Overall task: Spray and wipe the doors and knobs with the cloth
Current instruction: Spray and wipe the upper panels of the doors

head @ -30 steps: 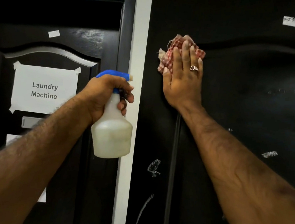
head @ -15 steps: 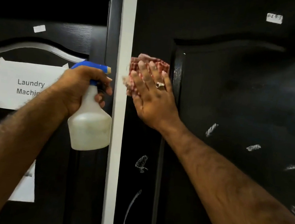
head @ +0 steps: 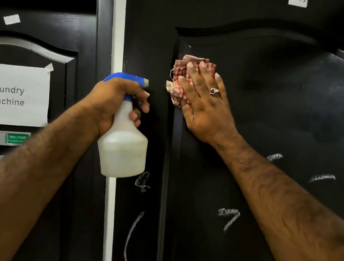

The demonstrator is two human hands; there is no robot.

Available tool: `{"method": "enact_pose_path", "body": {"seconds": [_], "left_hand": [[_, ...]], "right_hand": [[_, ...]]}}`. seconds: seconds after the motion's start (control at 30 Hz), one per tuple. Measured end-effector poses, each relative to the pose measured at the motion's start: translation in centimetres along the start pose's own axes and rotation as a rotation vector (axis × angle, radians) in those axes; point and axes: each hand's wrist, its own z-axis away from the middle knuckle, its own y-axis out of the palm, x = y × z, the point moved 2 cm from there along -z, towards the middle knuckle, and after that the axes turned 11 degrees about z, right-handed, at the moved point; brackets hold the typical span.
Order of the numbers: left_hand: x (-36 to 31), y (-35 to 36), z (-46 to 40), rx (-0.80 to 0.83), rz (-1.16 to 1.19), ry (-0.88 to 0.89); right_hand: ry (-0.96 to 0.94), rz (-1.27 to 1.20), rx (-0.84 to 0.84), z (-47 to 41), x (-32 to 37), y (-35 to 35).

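Cloth (head: 183, 76), red and white checked, lies crumpled against the black door (head: 275, 120), at the left edge of its raised panel. The right hand (head: 206, 110) presses it flat with straight, slightly spread fingers, so most of the cloth is hidden under the palm; only the upper and left folds and one frayed corner show. A ring (head: 213, 90) with a dark stone sits on one finger.

The left hand (head: 114, 104) is curled round the neck of the spray bottle (head: 123, 146), with fingers at the trigger under the blue head; the trigger itself is hard to see. The bottle is cloudy white plastic, round at the shoulder, and it hangs just beside the white frame strip (head: 118, 38).

On the left a second door (head: 49, 30) carries a paper sign (head: 14, 95) reading "Laundry Machine"; its left side is cut off. A small label (head: 297, 0) at the top is too blurred to read.

Compared with half a second ago, the cloth has moved right, from the door edge onto the panel, and the sign text is now uncovered. White chalky marks (head: 228, 217) are on the matte door.
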Motion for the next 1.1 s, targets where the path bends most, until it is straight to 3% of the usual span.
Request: {"method": "enact_pose_path", "body": {"seconds": [0.27,1.1], "left_hand": [[1.3,6.1,-1.6,0.052,0.014,-0.016],[12.8,39.6,-6.2,0.077,-0.003,-0.064]], "right_hand": [[0.061,0.005,-0.006,2.6,-5.6,0.4],[0.015,0.033,-0.015,18.7,-37.9,0.9]]}}
